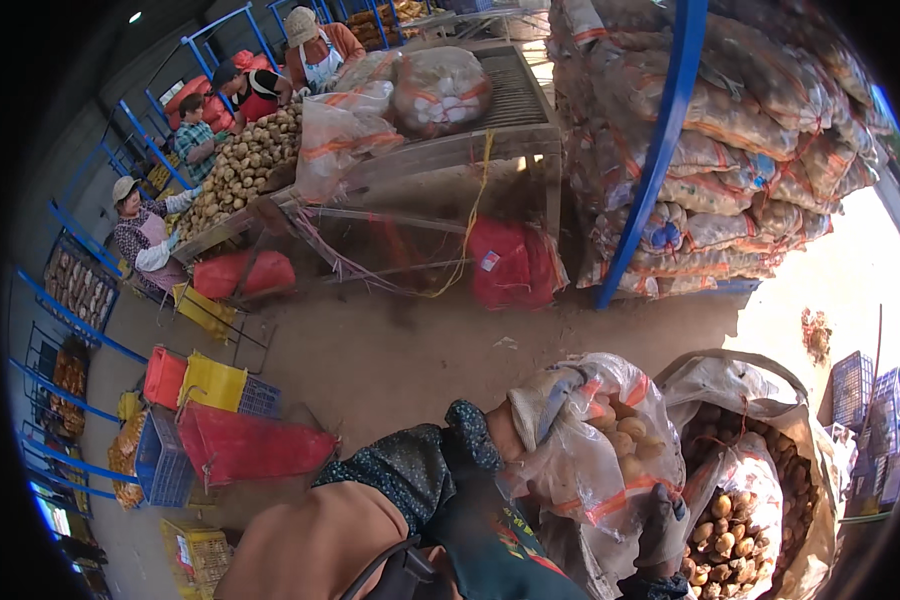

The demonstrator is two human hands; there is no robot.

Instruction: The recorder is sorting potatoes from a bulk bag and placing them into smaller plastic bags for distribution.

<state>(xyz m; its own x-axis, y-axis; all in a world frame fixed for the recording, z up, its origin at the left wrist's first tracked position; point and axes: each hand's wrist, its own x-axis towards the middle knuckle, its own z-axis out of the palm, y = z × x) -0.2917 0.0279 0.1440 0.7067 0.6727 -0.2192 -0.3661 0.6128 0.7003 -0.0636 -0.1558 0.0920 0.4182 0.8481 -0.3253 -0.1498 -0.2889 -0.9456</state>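
Observation:
My left hand (537, 408), in a pale glove, grips the upper left of a clear plastic sack with orange stripes (580, 480), partly filled with round tan produce (628, 440). My right hand (660, 525), in a dark grey glove, is curled on the sack's lower right edge. Just right of it sits another striped sack (730, 540), open and holding brown bulbs, inside or against a large open woven sack (808, 500) with more brown produce in shadow.
Co-workers (140, 235) stand along a sloping wooden table (530, 145) heaped with produce and sacks. A blue-railed stack of filled sacks (730, 200) rises at upper right. Red bags (250, 445) and crates (158, 470) lie left; more crates (850, 390) stand right.

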